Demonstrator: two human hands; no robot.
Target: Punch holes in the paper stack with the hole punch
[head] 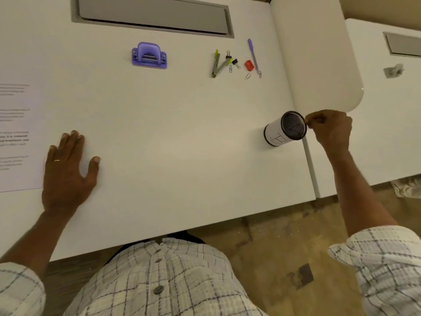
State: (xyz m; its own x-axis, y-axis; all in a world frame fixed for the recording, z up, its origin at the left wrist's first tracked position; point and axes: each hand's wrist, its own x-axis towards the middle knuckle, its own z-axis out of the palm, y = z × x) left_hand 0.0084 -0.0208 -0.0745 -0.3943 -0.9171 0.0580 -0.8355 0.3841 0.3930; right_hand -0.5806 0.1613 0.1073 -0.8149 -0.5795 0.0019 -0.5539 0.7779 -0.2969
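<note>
Hole punch (149,56), purple plastic, left hand (68,176) flat on table (182,133), right hand (330,131) pinching mesh cup (284,131)

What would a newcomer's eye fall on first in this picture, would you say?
The purple punch stands alone at the far middle of the table, untouched. At the right edge the right hand pinches the rim of a mesh cup; the left hand lies flat beside the paper.
</note>
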